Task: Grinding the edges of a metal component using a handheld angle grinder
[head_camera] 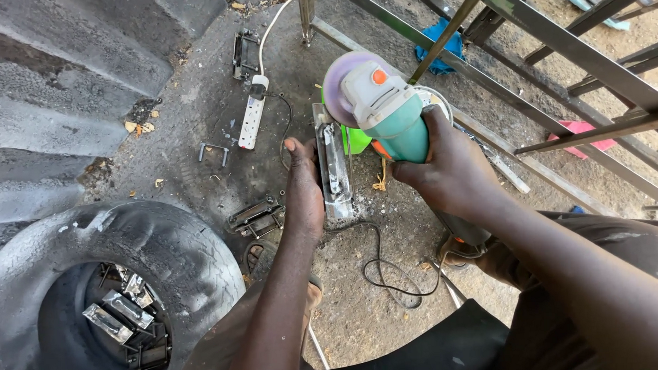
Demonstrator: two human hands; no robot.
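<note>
Gripping the angle grinder [388, 110], right hand [445, 170] fingers [409, 176] wrap its body.

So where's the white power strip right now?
The white power strip lies on the ground, upper left of the left hand, below a black metal bracket.

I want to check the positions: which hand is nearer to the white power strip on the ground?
Left. The left hand rests on the metal piece, just right of the power strip. The right hand grips the angle grinder, farther right.
</note>
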